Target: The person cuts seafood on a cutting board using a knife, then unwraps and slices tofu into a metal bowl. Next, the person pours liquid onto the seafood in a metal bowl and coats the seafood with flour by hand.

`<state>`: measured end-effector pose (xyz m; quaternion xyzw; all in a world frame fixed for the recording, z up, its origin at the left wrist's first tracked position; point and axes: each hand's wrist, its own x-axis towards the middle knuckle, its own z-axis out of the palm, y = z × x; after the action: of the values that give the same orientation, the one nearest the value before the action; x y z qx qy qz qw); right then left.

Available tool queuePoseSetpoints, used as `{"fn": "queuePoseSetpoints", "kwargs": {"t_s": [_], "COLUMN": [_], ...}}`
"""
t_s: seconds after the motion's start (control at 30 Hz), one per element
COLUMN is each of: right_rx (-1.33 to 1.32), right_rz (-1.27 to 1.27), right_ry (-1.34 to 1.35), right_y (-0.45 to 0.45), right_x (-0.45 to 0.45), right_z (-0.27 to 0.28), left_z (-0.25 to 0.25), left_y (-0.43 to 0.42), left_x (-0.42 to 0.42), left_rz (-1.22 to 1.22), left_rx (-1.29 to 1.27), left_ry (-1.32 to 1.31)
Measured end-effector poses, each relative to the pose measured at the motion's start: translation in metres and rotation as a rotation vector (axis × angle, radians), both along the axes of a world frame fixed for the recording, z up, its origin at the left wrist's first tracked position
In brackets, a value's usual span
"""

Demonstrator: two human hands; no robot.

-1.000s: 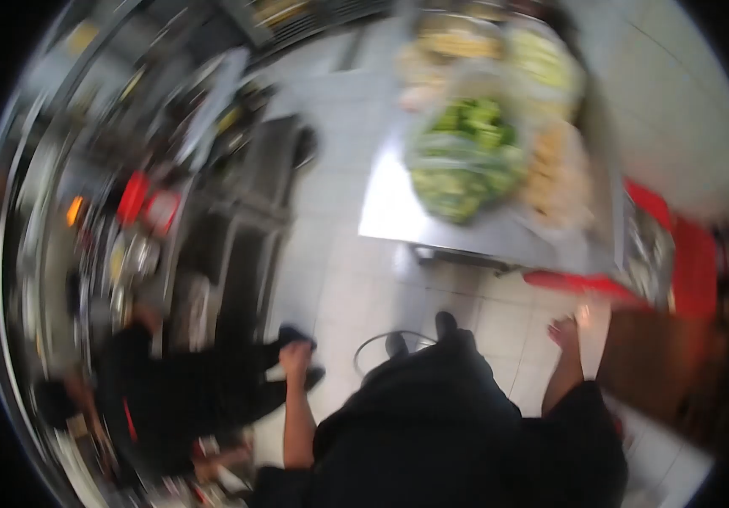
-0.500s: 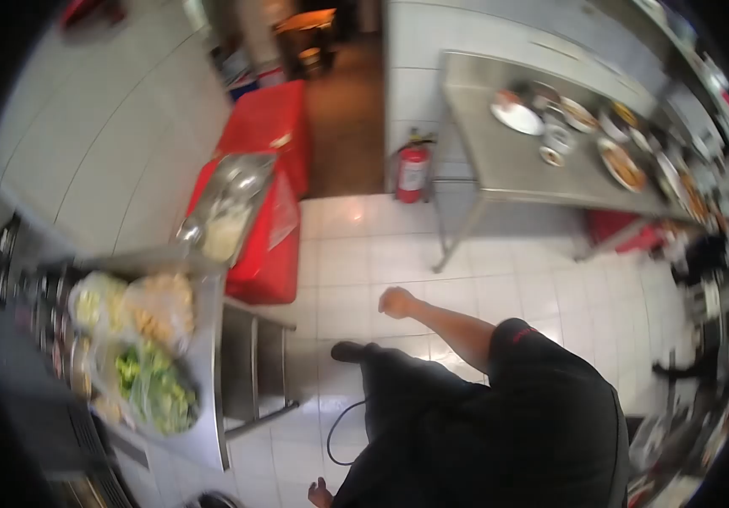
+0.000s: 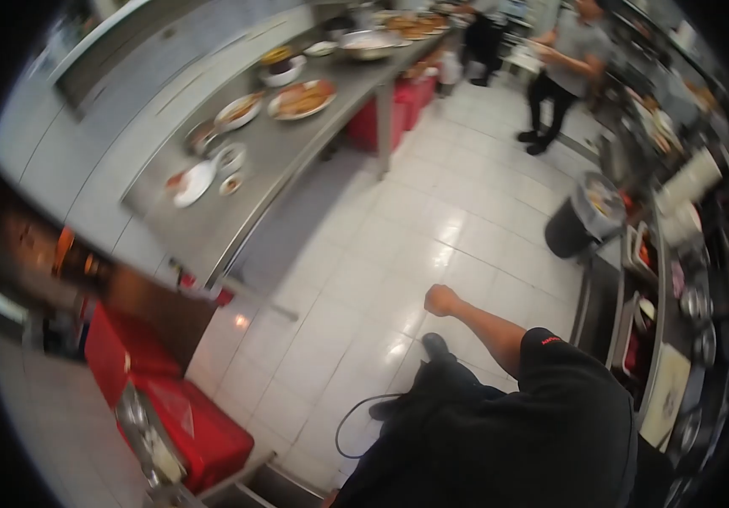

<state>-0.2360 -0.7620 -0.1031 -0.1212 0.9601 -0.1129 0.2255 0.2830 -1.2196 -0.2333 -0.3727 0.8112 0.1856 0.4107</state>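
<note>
My right hand (image 3: 441,300) hangs forward over the white tiled floor (image 3: 364,279), its fingers curled into a loose fist. Nothing shows in it. Just a sliver of my left hand (image 3: 329,499) appears at the bottom edge, its fingers hidden. Both hands are apart from any object. A thin black cable (image 3: 339,436) loops out beside my dark clothing, and my shoes (image 3: 434,345) are on the tiles.
A steel table (image 3: 267,182) with plates of food runs along the left wall. Red boxes (image 3: 212,423) stand lower left. A lined bin (image 3: 567,233) and a counter (image 3: 648,364) with containers line the right. A co-worker (image 3: 572,63) stands at the back.
My view has swung to the right. The vegetable table has left the view, while the co-worker, bin and right counter have come in. My right hand remains curled; less of my left hand shows.
</note>
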Motion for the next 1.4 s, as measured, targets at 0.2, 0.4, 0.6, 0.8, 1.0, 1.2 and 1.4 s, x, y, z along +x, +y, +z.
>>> {"fn": "queuePoseSetpoints", "kwargs": {"t_s": [0.2, 0.4, 0.6, 0.8, 1.0, 1.2, 1.4], "right_rx": [-0.084, -0.066, -0.264, -0.354, -0.313, -0.174, 0.076], "right_rz": [-0.412, -1.014, -1.469, -1.737, -1.961, -2.131, -2.321], "right_ry": [-0.041, -0.042, 0.288, 0.619, 0.764, 0.909, 1.105], "right_y": [0.179, 0.335, 0.411, 0.449, 0.506, 0.542, 0.514], "right_x": [0.057, 0.134, 0.218, 0.299, 0.346, 0.387, 0.463], "right_z": [-0.026, -0.011, 0.052, 0.111, 0.178, 0.193, 0.167], "left_z": [0.003, 0.013, 0.1, 0.073, 0.118, 0.133, 0.235], "left_y": [-0.003, 0.096, 0.313, 0.404, 0.586, 0.812, 1.075], "left_x": [-0.182, -0.393, -0.544, -0.649, -0.689, -0.71, -0.578], "left_rz": [-0.477, -0.279, 0.061, -0.786, -0.571, -0.918, -1.338], "left_rx": [0.008, 0.071, 0.367, 0.431, 0.654, 0.919, 1.551], "left_ry": [0.013, 0.612, 0.807, 0.77, 0.66, 0.717, 0.662]}}
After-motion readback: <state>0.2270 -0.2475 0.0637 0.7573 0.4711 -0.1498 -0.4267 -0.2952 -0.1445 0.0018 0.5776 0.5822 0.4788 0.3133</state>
